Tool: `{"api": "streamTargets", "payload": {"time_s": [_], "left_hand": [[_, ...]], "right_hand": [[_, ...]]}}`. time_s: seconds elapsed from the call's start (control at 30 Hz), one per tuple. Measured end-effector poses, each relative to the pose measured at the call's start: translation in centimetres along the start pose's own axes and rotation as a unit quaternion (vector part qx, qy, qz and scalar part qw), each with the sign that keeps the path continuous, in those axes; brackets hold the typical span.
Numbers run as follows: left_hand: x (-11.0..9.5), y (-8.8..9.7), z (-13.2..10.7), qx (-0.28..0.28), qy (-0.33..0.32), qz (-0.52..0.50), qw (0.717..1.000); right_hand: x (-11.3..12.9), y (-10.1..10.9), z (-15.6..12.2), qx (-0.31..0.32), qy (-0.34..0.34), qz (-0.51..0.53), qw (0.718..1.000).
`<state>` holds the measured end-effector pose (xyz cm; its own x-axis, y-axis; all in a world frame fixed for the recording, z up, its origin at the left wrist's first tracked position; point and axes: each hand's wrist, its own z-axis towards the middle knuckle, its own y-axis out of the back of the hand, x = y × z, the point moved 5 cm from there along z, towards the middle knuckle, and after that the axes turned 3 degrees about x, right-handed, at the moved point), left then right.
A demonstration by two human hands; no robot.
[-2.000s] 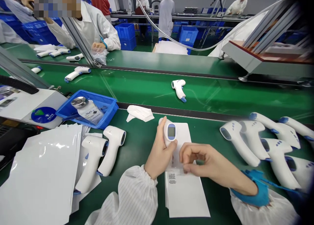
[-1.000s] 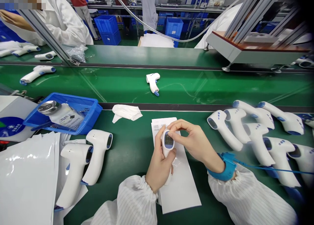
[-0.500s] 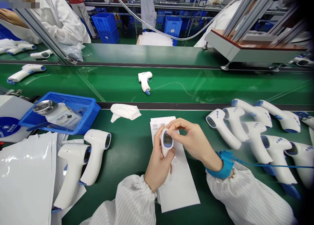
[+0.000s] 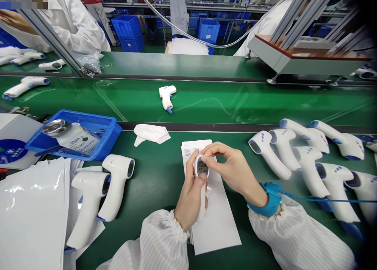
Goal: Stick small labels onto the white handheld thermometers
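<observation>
My left hand is wrapped round the handle of a white infrared thermometer, display end up. My right hand pinches at the edge of its small grey screen with thumb and forefinger; whether anything is between the fingertips I cannot make out. A blue wrist strap with a cord sits on my right wrist. Both hands hover over a stack of white paper sheets on the green bench.
Two thermometers lie at left beside glossy white bags. A blue tray holds a metal-capped bottle. Several thermometers lie at right. A white cloth, the conveyor with a thermometer, and other workers beyond.
My right hand rose from the paper stack to the thermometer's screen and stayed pinching there. The thermometer on the conveyor has drifted left. My view shifted slightly.
</observation>
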<state>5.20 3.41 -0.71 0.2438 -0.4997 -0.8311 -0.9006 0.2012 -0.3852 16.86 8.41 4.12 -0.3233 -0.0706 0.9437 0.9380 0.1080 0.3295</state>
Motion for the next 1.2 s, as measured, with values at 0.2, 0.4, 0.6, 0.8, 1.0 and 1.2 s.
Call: {"api": "streamTargets", "payload": {"time_s": [0.2, 0.4, 0.6, 0.8, 1.0, 1.2], "left_hand": [[-0.1, 0.1, 0.0, -0.001, -0.003, 0.006, 1.000], [0.0, 0.0, -0.1, -0.004, -0.014, 0.014, 1.000], [-1.0, 1.1, -0.5, -0.084, -0.100, 0.033, 0.991], [-2.8, 2.0, -0.2, -0.063, -0.115, 0.073, 0.989], [-2.5, 4.1, 0.3, -0.207, -0.132, 0.563, 0.789], [-1.7, 4.2, 0.8, -0.198, -0.154, 0.623, 0.741]], "right_hand": [[0.3, -0.2, -0.2, 0.020, 0.019, -0.035, 0.999], [0.0, -0.5, 0.4, 0.036, 0.072, -0.062, 0.995], [-0.7, 0.0, -1.2, -0.027, -0.041, -0.021, 0.999], [-1.5, -3.6, -0.8, 0.179, -0.063, -0.068, 0.979], [-4.0, 2.7, 11.9, -0.033, -0.083, -0.207, 0.974], [-4.7, 7.9, 8.3, -0.050, -0.054, -0.304, 0.950]]}}
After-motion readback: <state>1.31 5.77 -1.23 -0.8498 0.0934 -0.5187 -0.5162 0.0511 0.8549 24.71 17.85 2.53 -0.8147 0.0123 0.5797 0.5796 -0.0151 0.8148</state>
